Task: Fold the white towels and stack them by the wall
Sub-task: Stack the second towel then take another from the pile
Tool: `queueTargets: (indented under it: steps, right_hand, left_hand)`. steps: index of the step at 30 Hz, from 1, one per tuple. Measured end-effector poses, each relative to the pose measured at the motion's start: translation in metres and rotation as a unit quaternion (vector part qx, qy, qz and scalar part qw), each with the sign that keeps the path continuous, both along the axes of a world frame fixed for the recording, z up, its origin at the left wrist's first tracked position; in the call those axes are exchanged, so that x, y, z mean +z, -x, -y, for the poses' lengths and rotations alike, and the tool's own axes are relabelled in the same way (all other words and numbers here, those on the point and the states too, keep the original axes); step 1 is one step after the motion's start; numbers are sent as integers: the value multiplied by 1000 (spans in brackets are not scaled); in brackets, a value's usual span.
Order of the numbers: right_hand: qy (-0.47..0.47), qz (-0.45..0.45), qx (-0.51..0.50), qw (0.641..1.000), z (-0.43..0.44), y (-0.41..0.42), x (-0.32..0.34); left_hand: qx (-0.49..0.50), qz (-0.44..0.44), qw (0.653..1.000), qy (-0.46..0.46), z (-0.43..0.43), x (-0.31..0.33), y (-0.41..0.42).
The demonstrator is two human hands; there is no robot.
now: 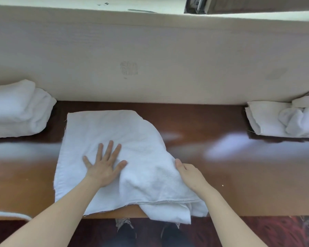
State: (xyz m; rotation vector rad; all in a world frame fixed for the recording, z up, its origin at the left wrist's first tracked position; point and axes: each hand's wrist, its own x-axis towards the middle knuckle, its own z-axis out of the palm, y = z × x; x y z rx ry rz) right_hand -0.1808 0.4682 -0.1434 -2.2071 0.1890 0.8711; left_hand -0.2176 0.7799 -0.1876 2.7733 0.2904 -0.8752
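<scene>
Left grip [103, 168], right of the folded stack [16, 109] by the wall [150, 59], presses flat with fingers [109, 148] spread on the towel [114, 131] lying on the worktop [221, 166]; right grip [189, 172] pinches its right edge, thumb on top, fingers hidden beneath. Crumpled towels [284, 122] lie far right.

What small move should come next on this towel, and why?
Probably draw the right hand leftward, laying its gripped edge over the towel. The left hand lies flat, pinning it, while the right side is bunched and a corner hangs off the table.
</scene>
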Motion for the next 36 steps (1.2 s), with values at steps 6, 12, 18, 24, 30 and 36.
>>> queueTargets:
  steps: [6,12,18,24,30,36]
  right_hand:
    - [-112,-165,-147,969,15,5,-28]
    - [-169,-262,-138,940,9,10,-23]
    - [-241,-291,-150,914,4,17,-5]
    - [-323,-324,-190,869,2,28,1]
    - [-323,-274,-262,867,-15,36,-19]
    - [-337,-249,-337,843,-27,35,-16]
  left_hand:
    - [89,103,989,57,13,12,-17]
    - [-88,235,953,167,83,53,-84]
    - [-272,208,938,61,137,60,-140]
    - [-374,1,924,-82,149,57,-164]
    - [-472,3,873,-123,146,44,-161]
    - [-355,-14,934,42,125,55,-159]
